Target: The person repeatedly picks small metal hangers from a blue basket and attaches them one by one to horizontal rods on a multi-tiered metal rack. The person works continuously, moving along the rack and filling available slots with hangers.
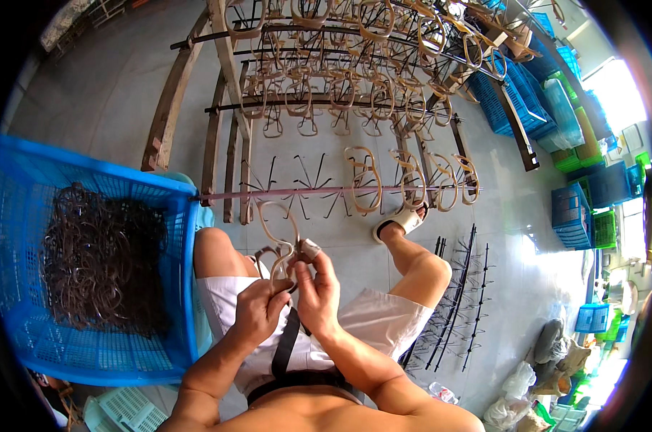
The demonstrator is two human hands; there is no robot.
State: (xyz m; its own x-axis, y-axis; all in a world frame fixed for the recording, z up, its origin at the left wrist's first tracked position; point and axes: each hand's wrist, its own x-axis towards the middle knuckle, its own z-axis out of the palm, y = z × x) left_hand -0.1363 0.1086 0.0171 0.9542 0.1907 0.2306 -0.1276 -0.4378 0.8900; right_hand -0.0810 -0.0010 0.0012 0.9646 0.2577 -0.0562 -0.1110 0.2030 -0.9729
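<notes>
In front of my lap, both hands are closed around a small bunch of thin tan loop-shaped frames [296,229]; their exact kind is unclear. My left hand [256,311] grips the lower ends, knuckles up. Beside it, my right hand [317,294] pinches the loops between thumb and fingers, with a pale wrap on one fingertip. Just beyond runs a reddish rod [283,192] with dark hooks fanning out. Its left hooks are bare, while several tan loops [378,189] hang along its right part. A blue basket [96,175] at my left holds a heap of dark brown loops [103,263].
A wooden rack [227,72] ahead carries rows of rods hung with tan loops. Black hooked rods [452,306] lie on the floor at right. Blue crates [509,97] and plastic bags [517,385] stand farther right. A pale green basket [128,410] sits at lower left.
</notes>
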